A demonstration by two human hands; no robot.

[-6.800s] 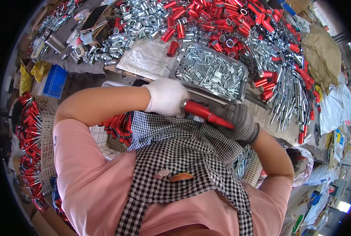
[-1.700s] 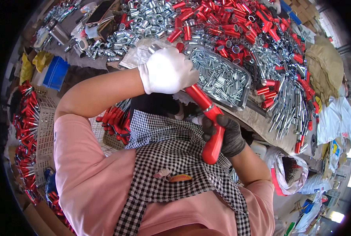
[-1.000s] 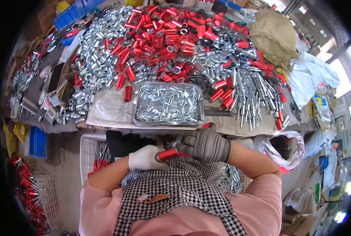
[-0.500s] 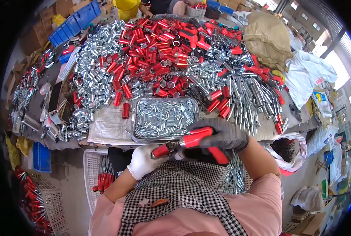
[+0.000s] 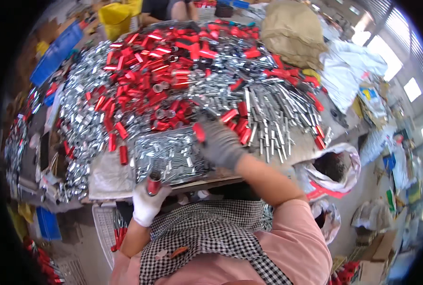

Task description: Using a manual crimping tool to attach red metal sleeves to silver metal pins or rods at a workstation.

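The white-gloved left hand (image 5: 147,205) gripped a red metal tube (image 5: 153,183) upright at the workbench's near edge, while the grey-gloved right hand (image 5: 219,144), clenched on another short red tube (image 5: 199,132), did best lifting it clear above the shallow tray of silver fittings (image 5: 171,156).

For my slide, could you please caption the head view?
White-gloved left hand grips a red metal tube; grey-gloved right hand holds another over a tray of silver pins.
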